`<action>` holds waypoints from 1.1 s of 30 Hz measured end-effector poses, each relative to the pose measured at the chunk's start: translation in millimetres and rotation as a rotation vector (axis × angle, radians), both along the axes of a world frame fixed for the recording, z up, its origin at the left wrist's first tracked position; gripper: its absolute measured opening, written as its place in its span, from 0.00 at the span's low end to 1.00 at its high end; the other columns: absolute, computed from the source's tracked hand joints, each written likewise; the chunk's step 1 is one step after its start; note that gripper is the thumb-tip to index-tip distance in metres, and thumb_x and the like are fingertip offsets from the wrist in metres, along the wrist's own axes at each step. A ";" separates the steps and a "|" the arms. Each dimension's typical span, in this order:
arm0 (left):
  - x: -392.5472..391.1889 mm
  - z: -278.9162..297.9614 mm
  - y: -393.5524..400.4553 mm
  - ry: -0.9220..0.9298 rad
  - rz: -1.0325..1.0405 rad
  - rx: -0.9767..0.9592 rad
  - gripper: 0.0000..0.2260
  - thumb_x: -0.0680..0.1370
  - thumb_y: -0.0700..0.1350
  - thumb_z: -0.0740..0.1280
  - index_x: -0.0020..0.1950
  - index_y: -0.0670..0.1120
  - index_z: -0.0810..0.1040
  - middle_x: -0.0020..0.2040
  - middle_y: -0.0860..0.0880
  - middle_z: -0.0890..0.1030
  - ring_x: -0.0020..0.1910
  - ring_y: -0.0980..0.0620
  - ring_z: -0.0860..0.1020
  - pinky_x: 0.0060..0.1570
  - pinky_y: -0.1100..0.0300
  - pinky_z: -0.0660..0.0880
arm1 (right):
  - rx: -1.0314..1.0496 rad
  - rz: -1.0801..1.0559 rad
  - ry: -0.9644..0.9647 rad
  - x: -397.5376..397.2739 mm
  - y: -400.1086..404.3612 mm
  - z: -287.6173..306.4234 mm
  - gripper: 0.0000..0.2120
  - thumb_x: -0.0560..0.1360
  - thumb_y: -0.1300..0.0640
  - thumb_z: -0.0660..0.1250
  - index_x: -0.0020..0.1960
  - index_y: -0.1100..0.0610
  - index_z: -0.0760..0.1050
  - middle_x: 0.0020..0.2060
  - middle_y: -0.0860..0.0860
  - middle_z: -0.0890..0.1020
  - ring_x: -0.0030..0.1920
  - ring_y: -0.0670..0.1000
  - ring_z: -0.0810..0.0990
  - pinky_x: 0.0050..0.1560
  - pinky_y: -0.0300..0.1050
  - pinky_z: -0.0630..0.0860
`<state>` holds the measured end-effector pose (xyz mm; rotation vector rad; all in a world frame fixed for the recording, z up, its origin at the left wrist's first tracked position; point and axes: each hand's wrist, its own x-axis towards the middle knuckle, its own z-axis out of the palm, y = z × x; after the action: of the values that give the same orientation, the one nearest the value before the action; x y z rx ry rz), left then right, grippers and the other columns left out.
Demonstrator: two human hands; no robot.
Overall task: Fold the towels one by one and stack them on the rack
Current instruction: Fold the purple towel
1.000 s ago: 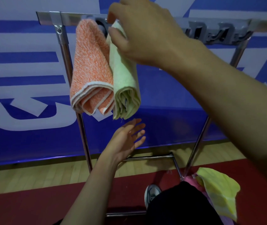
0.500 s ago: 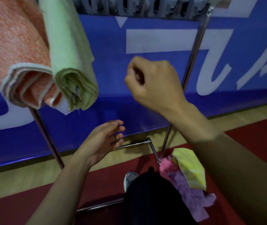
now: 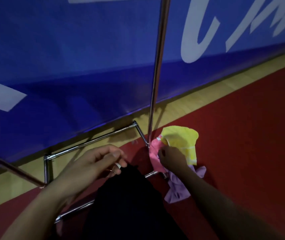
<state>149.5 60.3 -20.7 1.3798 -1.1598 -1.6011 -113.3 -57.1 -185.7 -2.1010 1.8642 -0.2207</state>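
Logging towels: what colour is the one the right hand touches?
Pink, under the right hand; head view.

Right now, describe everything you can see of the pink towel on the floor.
The pink towel is a soft, crumpled cloth, unfolded, lying on the red floor at the foot of the rack's upright metal pole. A yellow towel overlaps its far side and a lilac towel lies bunched at its near end. The right hand rests on it, fingers curled as if pinching the cloth; the grip itself is hidden.
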 end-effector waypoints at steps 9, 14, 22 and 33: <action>20.4 -26.7 -47.7 -0.206 -0.065 0.138 0.12 0.79 0.51 0.64 0.51 0.50 0.87 0.50 0.44 0.86 0.44 0.51 0.83 0.46 0.62 0.82 | 0.376 -0.130 0.126 -60.6 24.6 -214.8 0.12 0.70 0.57 0.70 0.49 0.64 0.85 0.46 0.62 0.85 0.54 0.62 0.84 0.58 0.55 0.77; 35.7 -39.8 -67.0 -0.206 0.013 0.132 0.26 0.67 0.69 0.76 0.54 0.50 0.87 0.49 0.45 0.86 0.43 0.51 0.84 0.41 0.63 0.82 | 0.336 -0.074 -0.069 -77.2 5.7 -260.6 0.17 0.61 0.35 0.57 0.22 0.41 0.78 0.18 0.41 0.72 0.21 0.36 0.74 0.26 0.33 0.49; 30.0 -49.5 -81.7 -0.160 0.009 0.102 0.35 0.59 0.73 0.78 0.55 0.49 0.86 0.52 0.43 0.86 0.43 0.50 0.83 0.40 0.61 0.81 | 0.208 0.083 0.098 -91.2 -8.8 -299.5 0.15 0.66 0.53 0.60 0.24 0.51 0.80 0.24 0.46 0.79 0.21 0.48 0.78 0.56 0.54 0.63; 17.5 -47.8 -81.7 -0.100 0.005 0.170 0.24 0.67 0.66 0.78 0.52 0.48 0.86 0.50 0.43 0.86 0.42 0.50 0.82 0.42 0.62 0.81 | 0.258 -0.765 -0.491 -63.5 -22.1 -195.7 0.12 0.80 0.60 0.63 0.41 0.62 0.80 0.34 0.56 0.79 0.37 0.53 0.78 0.33 0.45 0.66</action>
<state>166.9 -21.4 -68.5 1.5863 -1.0964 -1.6752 -176.8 -79.2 -381.4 -0.9705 2.1236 -0.5699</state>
